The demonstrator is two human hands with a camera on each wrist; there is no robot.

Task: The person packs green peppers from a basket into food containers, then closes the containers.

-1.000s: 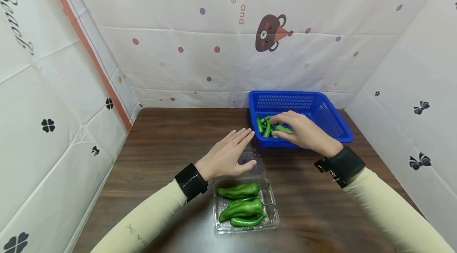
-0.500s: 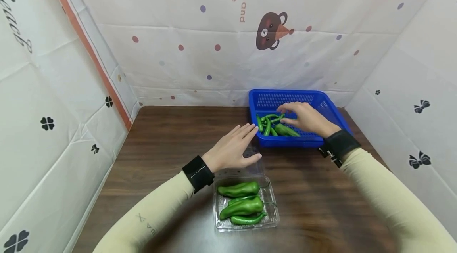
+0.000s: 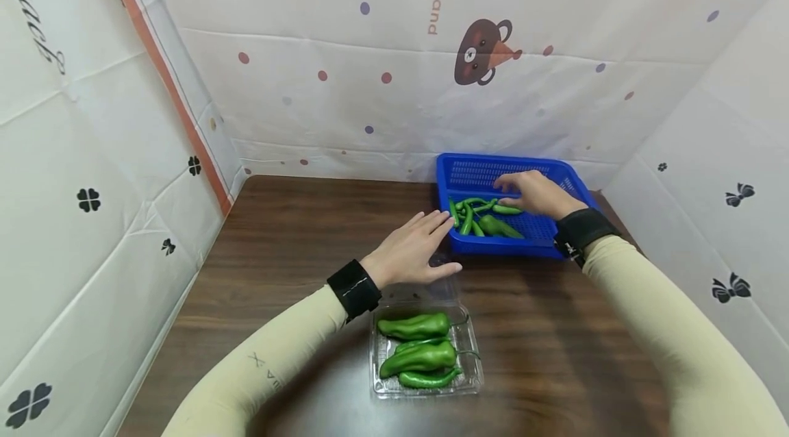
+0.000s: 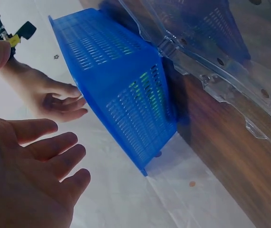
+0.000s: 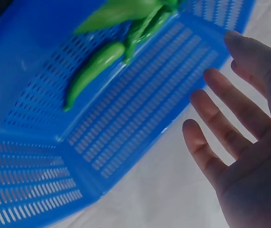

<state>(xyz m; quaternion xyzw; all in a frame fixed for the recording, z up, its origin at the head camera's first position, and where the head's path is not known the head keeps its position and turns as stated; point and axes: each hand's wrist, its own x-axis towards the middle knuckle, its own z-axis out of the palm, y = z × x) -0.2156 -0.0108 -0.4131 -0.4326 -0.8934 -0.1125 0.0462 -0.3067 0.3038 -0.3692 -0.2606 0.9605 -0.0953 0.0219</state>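
The right hand (image 3: 535, 193) reaches into the blue basket (image 3: 557, 173) at the far right of the counter (image 3: 290, 245). Its fingers are straight and spread over the loose green peppers (image 3: 487, 218) lying on the basket floor, and its grip closes on nothing; the right wrist view shows the open palm and parted fingers (image 5: 220, 147) above the perforated basket (image 5: 126, 137), with one slim pepper (image 5: 92, 69) lying apart from them. Whether the fingertips touch a pepper cannot be told.

The left hand (image 3: 414, 252) hovers flat just beside the basket's near left corner, its fingers straight and lightly parted, thumb out, holding nothing. In the left wrist view the left hand's fingers (image 4: 50, 156) are relaxed and open next to the basket wall (image 4: 126, 90). Under this hand lies the open lid of a clear plastic clamshell box (image 3: 425, 382). The box's tray sits nearer the person and holds three larger green peppers (image 3: 419, 348) side by side.

Printed white sheeting (image 3: 394, 81) walls the counter on three sides.
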